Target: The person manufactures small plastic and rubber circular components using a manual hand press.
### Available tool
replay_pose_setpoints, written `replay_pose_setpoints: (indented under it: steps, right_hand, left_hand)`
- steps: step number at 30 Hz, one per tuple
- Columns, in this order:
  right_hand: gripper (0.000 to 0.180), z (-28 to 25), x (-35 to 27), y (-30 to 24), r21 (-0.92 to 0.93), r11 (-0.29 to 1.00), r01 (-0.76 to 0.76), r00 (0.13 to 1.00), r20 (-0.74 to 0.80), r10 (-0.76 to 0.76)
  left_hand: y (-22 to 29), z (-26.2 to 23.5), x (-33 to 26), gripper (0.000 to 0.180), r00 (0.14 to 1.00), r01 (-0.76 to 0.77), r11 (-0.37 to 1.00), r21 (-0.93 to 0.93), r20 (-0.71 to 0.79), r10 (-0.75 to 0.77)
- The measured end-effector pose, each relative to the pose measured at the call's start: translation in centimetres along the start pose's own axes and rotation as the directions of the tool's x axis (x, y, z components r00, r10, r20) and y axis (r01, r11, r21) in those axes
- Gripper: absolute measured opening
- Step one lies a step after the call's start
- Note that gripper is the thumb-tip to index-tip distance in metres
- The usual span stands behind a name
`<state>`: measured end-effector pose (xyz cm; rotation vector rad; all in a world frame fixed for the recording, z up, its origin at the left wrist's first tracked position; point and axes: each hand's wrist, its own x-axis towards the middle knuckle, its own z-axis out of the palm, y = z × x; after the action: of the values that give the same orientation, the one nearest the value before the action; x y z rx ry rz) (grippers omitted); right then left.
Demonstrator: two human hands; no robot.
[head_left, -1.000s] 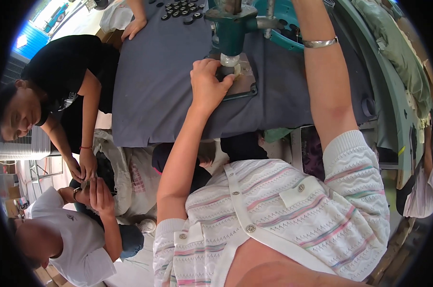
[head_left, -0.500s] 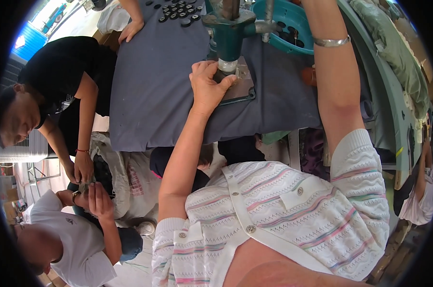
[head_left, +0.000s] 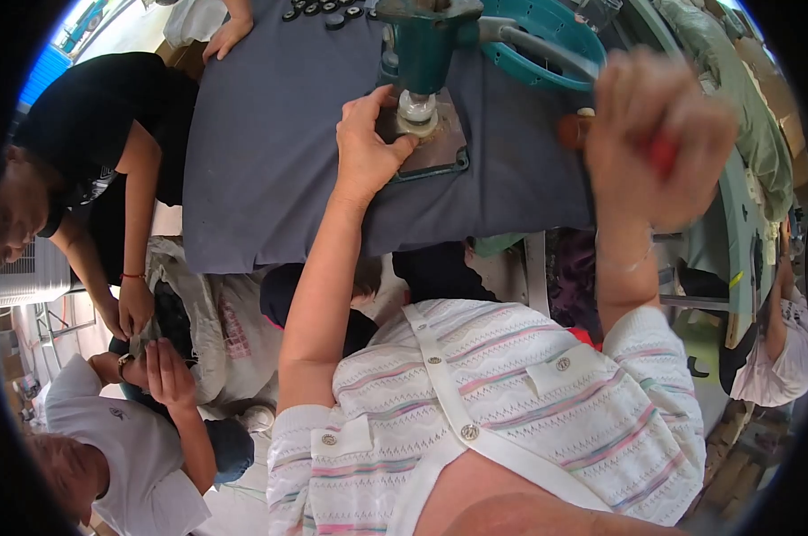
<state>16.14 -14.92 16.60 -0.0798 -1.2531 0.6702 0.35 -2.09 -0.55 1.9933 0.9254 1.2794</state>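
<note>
Left hand (head_left: 366, 141) brackets the pale round piece (head_left: 416, 126) under the green press (head_left: 424, 58), firmness of grip not discernible, while the blurred right hand (head_left: 658, 134) appears clenched around a red knob (head_left: 661, 154); good practice demands centring the piece, thumb well clear, pressure even.

Head-worn fisheye view, looking down, near

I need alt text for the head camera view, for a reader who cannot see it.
A person's left hand is beside a pale round piece under a green press, while the blurred right hand grips its lever. Black round parts lie on grey cloth; a teal basket is behind the lever; two people lean together at left.
</note>
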Motion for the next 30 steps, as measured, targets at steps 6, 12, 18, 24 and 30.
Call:
replay_pose_setpoints:
  steps: [6,12,18,24,30]
  right_hand:
    - [0.004,-4.6,-8.6,-0.3,-0.680,0.679,0.275,0.940,0.340,-0.040]
    - [0.012,-3.4,-3.3,-1.1,-0.581,0.743,0.331,0.907,0.414,-0.081]
    - [0.021,-0.4,11.0,1.6,-0.026,0.979,-0.204,0.938,-0.292,0.188]
    - [0.023,-5.3,16.9,8.3,-0.455,0.852,-0.261,0.947,-0.293,0.133]
    - [0.027,-5.8,17.0,9.1,-0.450,0.855,-0.258,0.946,-0.297,0.130]
  left_hand:
    - [0.2,0.1,0.2,0.067,0.999,-0.026,0.999,0.044,0.029,0.025]
    - [-0.4,0.0,-0.4,0.066,1.000,-0.012,0.999,0.048,0.013,0.011]
    - [-0.4,0.2,0.0,0.055,1.000,-0.021,0.996,-0.088,0.011,0.022]
    - [0.2,1.2,0.0,0.049,0.996,-0.086,0.991,0.102,-0.022,0.089]
    - [0.0,0.7,-0.6,0.039,0.996,-0.070,0.994,-0.081,-0.059,0.066]
